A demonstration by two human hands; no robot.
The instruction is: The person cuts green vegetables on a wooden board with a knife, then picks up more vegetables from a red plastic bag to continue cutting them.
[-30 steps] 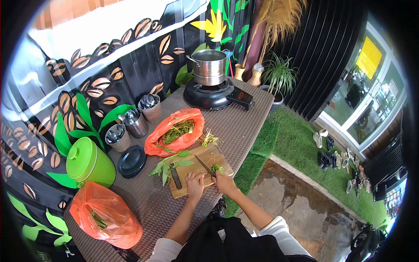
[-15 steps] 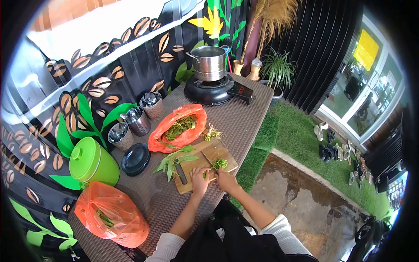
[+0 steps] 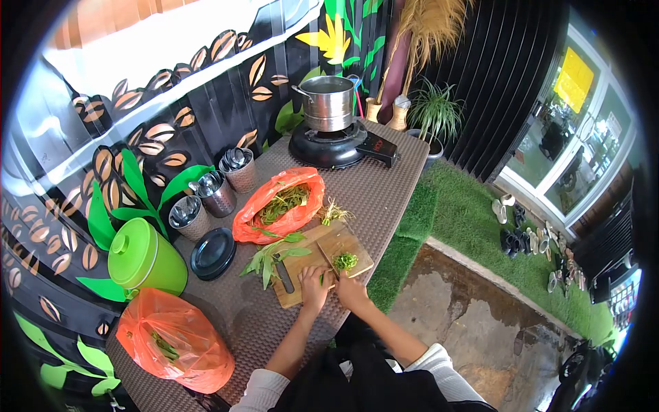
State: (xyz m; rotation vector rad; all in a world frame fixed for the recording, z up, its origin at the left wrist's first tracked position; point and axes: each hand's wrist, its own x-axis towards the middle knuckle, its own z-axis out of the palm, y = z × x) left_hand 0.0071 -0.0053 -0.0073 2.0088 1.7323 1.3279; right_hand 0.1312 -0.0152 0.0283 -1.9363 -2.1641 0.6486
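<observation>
At the near right edge of the table (image 3: 390, 182), the right hand (image 3: 353, 294) has its fingers wrapped around the knife (image 3: 327, 257), blade pointing far and left across the cutting board (image 3: 349, 242). Just left of it, the left hand (image 3: 315, 288) rests with fingers curled narrow; whether they pinch greens, I cannot tell. Chopped greens (image 3: 345, 261) lie on the board, right of the blade. They look light, soft and easily bruised, perhaps slippery, best steadied with tucked fingertips. The knife is probably light and stiff, safest gripped by its handle.
</observation>
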